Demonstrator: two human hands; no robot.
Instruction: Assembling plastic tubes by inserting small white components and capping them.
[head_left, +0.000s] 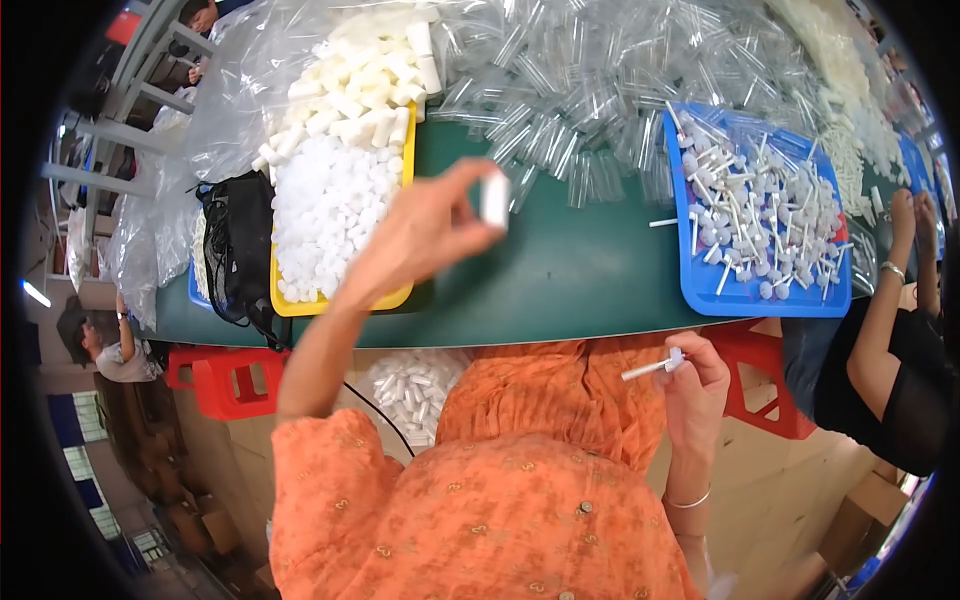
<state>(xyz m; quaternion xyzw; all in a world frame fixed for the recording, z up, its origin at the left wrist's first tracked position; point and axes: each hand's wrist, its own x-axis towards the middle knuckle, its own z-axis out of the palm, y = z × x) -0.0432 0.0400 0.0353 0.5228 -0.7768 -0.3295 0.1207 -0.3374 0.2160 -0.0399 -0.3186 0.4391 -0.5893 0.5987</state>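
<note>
Over the green table, my left hand pinches a short white cylinder between thumb and forefinger; the hand is slightly blurred. Just off the table's near edge, the fingers of my right hand are closed on a thin white stick with a translucent cap, its stick pointing left. Left of my left hand stands a yellow tray with small white caps and a heap of white cylinders. Similar capped sticks fill a blue tray on the right.
Clear plastic tubes lie heaped along the table's far side. A black mesh bag rests beside the yellow tray. Below are red stools and a bag of white pieces. Another person's arm is close on the right.
</note>
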